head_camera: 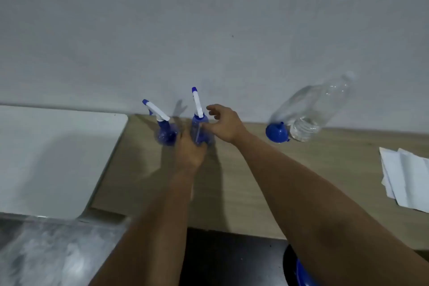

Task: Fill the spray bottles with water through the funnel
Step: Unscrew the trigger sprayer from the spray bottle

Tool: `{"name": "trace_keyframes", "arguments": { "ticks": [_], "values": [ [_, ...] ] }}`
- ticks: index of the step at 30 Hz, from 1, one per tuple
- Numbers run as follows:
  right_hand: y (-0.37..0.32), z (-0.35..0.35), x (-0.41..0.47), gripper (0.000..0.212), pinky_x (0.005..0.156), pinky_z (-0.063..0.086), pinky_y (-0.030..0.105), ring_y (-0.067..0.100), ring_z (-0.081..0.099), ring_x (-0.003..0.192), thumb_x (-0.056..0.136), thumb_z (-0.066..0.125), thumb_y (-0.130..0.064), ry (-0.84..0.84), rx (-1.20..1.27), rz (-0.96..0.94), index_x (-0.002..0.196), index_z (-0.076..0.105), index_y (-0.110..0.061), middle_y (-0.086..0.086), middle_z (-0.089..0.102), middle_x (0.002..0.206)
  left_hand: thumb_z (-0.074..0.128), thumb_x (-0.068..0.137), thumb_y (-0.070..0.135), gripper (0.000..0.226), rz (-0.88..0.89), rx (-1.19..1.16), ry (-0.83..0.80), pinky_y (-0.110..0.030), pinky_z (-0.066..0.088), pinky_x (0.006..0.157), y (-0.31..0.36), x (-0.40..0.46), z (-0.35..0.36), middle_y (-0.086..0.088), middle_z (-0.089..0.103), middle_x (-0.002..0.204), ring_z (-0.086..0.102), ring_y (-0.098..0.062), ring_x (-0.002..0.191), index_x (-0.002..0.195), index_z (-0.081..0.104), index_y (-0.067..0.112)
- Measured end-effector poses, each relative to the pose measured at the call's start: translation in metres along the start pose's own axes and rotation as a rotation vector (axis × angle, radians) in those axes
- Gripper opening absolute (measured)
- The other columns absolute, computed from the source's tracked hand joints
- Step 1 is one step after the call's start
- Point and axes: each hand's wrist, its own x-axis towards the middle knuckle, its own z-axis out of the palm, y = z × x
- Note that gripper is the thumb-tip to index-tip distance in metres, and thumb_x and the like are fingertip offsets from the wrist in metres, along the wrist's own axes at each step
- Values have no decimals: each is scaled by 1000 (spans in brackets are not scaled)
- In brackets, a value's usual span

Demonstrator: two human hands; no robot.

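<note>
A: Head view. Two spray bottles upright at the back of the wooden table [255,188], close to the wall [209,18]. Left bottle [165,133] blue, trigger head white, nozzle aimed up and left. Contents hard to tell.

B: And the right bottle [200,130]?

A: Blue too, upright, nozzle aimed almost straight up toward the wall, dip tube visible inside. Water level unreadable. Held around the lower body by the left hand [189,151], fingers wrapped on it.

B: Right hand [226,123]?

A: At the bottle's shoulder, thumb touching near the collar, fingers spread and loosely curved above. Grasping nothing firmly, as far as can be seen.

B: Funnel?

A: Blue funnel [277,133] on the table to the right, just beside a clear water bottle [313,111], partly filled at the bottom. Folded white paper [406,176] farther right. White board [53,158] at left.
</note>
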Motion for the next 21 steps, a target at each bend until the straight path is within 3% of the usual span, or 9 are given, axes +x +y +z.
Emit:
{"name": "trace_keyframes", "arguments": {
  "ticks": [3, 6, 8, 12, 15, 18, 21],
  "values": [
    [0, 25, 13, 58, 100, 57, 40, 21, 69, 110, 77, 91, -31, 57, 107, -22, 127, 67, -16, 1, 72, 122, 66, 69, 29, 62, 26, -139, -86, -42, 57, 91, -23, 32, 13, 7, 65, 119, 64, -16, 107, 129, 51, 26],
    [-2, 41, 17, 40, 90, 59, 40, 21, 71, 98, 79, 90, -31, 150, 136, 7, 111, 68, -17, -3, 74, 109, 72, 80, 9, 55, 12, -176, -75, -38, 54, 92, -15, 29, 4, 1, 66, 118, 63, -17, 104, 131, 53, 17],
    [-1, 40, 17, 28, 86, 60, 45, 23, 72, 92, 82, 86, -28, 186, 135, 22, 102, 69, -18, -4, 75, 101, 71, 85, 6, 51, 64, -150, -58, -36, 53, 89, -14, 26, 1, -3, 66, 118, 62, -19, 104, 132, 54, 15],
    [3, 21, -5, 20, 87, 59, 46, 20, 71, 91, 85, 81, -22, 211, 103, -15, 103, 72, -18, -5, 76, 99, 73, 84, 10, 47, 32, -270, -167, -22, 53, 85, -2, 14, 4, 8, 64, 115, 63, -17, 112, 126, 54, 15],
    [8, -4, -36, 19, 89, 59, 44, 13, 70, 90, 86, 79, -24, 215, 97, -48, 104, 72, -20, -8, 74, 95, 77, 76, 28, 58, 97, -311, -260, -32, 54, 94, 14, -3, 9, 8, 66, 122, 63, -13, 112, 129, 55, 23],
    [17, -26, -72, 18, 90, 59, 44, 11, 71, 90, 85, 78, -23, 242, 104, -44, 101, 71, -21, -9, 75, 94, 79, 79, 21, 54, 128, -321, -319, -22, 54, 84, 32, -32, 19, 10, 67, 115, 64, -10, 104, 127, 56, 23],
    [29, -40, -111, 24, 88, 60, 41, 8, 72, 87, 81, 84, -28, 301, 105, 11, 98, 70, -19, -10, 75, 92, 84, 73, 17, 55, 121, -313, -334, -31, 54, 87, 41, -65, 38, 20, 64, 104, 63, -3, 97, 119, 57, 28]
  ]
}}
